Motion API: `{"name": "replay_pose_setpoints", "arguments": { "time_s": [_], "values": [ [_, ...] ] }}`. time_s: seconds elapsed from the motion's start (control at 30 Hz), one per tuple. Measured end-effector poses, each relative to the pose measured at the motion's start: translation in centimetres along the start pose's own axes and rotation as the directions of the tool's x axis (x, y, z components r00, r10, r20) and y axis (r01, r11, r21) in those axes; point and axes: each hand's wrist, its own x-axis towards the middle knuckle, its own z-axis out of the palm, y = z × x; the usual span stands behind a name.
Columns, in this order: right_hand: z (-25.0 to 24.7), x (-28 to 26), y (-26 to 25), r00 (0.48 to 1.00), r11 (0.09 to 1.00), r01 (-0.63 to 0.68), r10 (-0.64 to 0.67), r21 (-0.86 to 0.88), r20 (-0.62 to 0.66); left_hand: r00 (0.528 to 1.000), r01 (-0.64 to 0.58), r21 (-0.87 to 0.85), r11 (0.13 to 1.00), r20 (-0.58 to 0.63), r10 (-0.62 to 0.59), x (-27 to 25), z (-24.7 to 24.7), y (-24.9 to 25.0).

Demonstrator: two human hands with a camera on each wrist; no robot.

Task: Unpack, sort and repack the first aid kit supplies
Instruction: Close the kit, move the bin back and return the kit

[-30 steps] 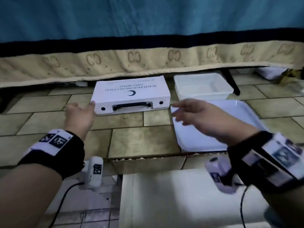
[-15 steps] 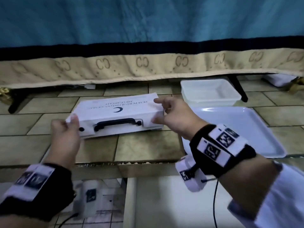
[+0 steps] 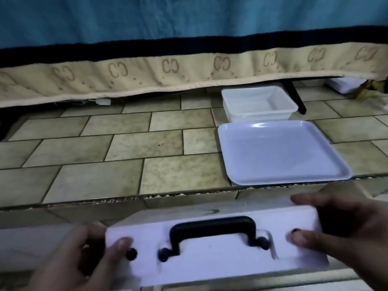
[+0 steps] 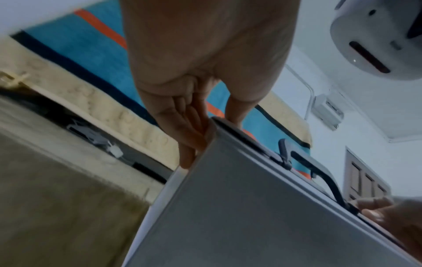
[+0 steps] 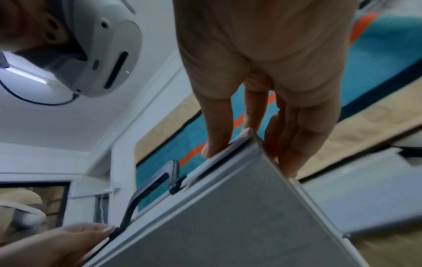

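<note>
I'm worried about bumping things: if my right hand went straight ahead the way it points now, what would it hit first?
The right hand, gripping the case, points forward; the flat tray lies first ahead, though lower down, so it may pass over; depth is unclear.

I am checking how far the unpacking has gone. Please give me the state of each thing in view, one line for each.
first aid kit case: closed, lifted off the floor, held at both ends.
left hand: grips the left end of the case.
right hand: grips the right end of the case.
black handle: not held, facing the person.
white tray: flat on the floor, nothing on it.
clear tub: upright behind the tray, nothing inside.
</note>
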Motion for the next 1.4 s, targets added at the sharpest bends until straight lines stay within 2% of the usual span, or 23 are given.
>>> {"name": "replay_pose_setpoints", "arguments": {
  "time_s": [0.07, 0.13, 0.2, 0.3, 0.43, 0.5, 0.57, 0.63, 0.7, 0.77, 0.83, 0.87, 0.9, 0.93, 0.97, 1.03, 1.07, 1.1, 1.13, 1.17, 1.23, 1.3, 1.4],
  "values": [
    [-0.2, 0.3, 2.8, 0.996, 0.994, -0.063, 0.068, -0.088, 0.051, 0.998, -0.058, 0.012, 0.998, 0.033, 0.057, 0.1, 2.2, 1.1],
    [0.0, 1.0, 4.8, 0.984, 0.986, -0.148, 0.154, -0.076, 0.086, 0.986, -0.032, 0.005, 0.999, 0.166, 0.031, 0.3, 4.7, 1.0],
    [0.3, 2.4, 7.2, 0.967, 0.973, -0.209, 0.222, -0.101, 0.129, 0.945, 0.063, -0.021, 0.998, 0.322, -0.053, 1.3, 7.7, -0.6],
    [1.1, 5.0, 9.8, 0.940, 0.959, -0.248, 0.272, -0.135, 0.206, 0.882, 0.080, 0.033, 0.996, 0.464, -0.086, 2.2, 12.1, -1.9],
    [3.2, 8.5, 12.6, 0.915, 0.941, -0.323, 0.338, -0.102, 0.218, 0.796, 0.095, 0.274, 0.957, 0.556, -0.238, 4.0, 15.6, -1.6],
    [4.2, 9.8, 13.5, 0.879, 0.912, -0.387, 0.410, -0.138, 0.243, 0.760, 0.134, 0.280, 0.951, 0.587, -0.280, 4.6, 16.7, -2.6],
    [5.1, 10.6, 14.1, 0.867, 0.912, -0.346, 0.401, -0.222, 0.296, 0.733, 0.173, 0.204, 0.964, 0.627, -0.264, 5.0, 17.4, -4.5],
    [5.9, 10.9, 14.0, 0.841, 0.915, -0.200, 0.344, -0.351, 0.418, 0.714, 0.135, 0.209, 0.969, 0.658, -0.241, 4.9, 17.6, -5.5],
    [6.2, 10.6, 12.9, 0.732, 0.871, -0.061, 0.370, -0.487, 0.572, 0.632, 0.034, 0.276, 0.960, 0.739, -0.235, 4.5, 16.7, -3.6],
    [4.9, 10.2, 11.0, 0.631, 0.879, 0.028, 0.354, -0.477, 0.690, 0.573, -0.107, 0.392, 0.914, 0.776, -0.265, 5.4, 15.0, -1.2],
    [2.0, 10.7, 8.3, 0.519, 0.928, 0.094, 0.263, -0.360, 0.813, 0.446, -0.140, 0.325, 0.935, 0.864, -0.233, 7.2, 12.7, 2.3],
    [-0.1, 11.4, 6.9, 0.475, 0.953, 0.110, 0.198, -0.281, 0.858, 0.370, -0.068, 0.214, 0.975, 0.913, -0.174, 8.2, 11.4, 4.0],
    [-2.5, 12.2, 5.1, 0.486, 0.975, 0.096, 0.132, -0.203, 0.864, 0.293, 0.034, 0.085, 0.996, 0.952, -0.091, 9.2, 10.3, 5.7],
    [-4.7, 13.2, 3.3, 0.563, 0.988, 0.086, 0.058, -0.129, 0.824, 0.272, 0.087, -0.033, 0.996, 0.962, 0.008, 10.4, 9.1, 7.8],
    [-6.7, 14.5, 1.9, 0.678, 0.995, 0.091, -0.026, -0.049, 0.734, 0.330, 0.084, -0.125, 0.989, 0.939, 0.091, 11.9, 8.4, 9.7],
    [-9.7, 17.6, 0.2, 0.900, 0.989, 0.126, -0.144, 0.072, 0.412, 0.561, -0.003, -0.286, 0.958, 0.793, 0.238, 15.2, 8.6, 13.5],
    [-10.5, 19.6, 0.0, 0.959, 0.985, 0.130, -0.153, 0.110, 0.238, 0.671, -0.049, -0.327, 0.944, 0.689, 0.274, 16.7, 9.4, 15.1],
    [-10.9, 21.7, -0.2, 0.986, 0.987, 0.124, -0.134, 0.106, 0.099, 0.742, -0.078, -0.348, 0.934, 0.606, 0.288, 18.2, 10.5, 16.5],
    [-11.0, 23.8, -0.2, 0.994, 0.993, 0.107, -0.107, 0.048, 0.005, 0.786, -0.100, -0.344, 0.934, 0.548, 0.286, 19.7, 11.9, 17.7],
    [-10.9, 25.7, -0.1, 0.997, 0.998, 0.068, -0.068, -0.019, -0.034, 0.811, -0.116, -0.305, 0.945, 0.520, 0.268, 20.9, 13.5, 18.5],
    [-10.4, 28.6, 0.4, 0.998, 0.996, -0.047, 0.045, -0.077, -0.033, 0.822, -0.139, -0.175, 0.975, 0.528, 0.212, 22.7, 16.1, 19.4],
    [-9.6, 30.4, 1.0, 0.990, 0.990, -0.143, 0.143, 0.010, 0.005, 0.820, -0.142, -0.057, 0.988, 0.552, 0.150, 23.9, 18.0, 19.6],
    [-8.9, 32.0, 1.6, 0.984, 0.978, -0.168, 0.175, 0.127, -0.043, 0.803, -0.122, -0.054, 0.991, 0.581, 0.130, 24.7, 19.2, 19.5]
  ]
}}
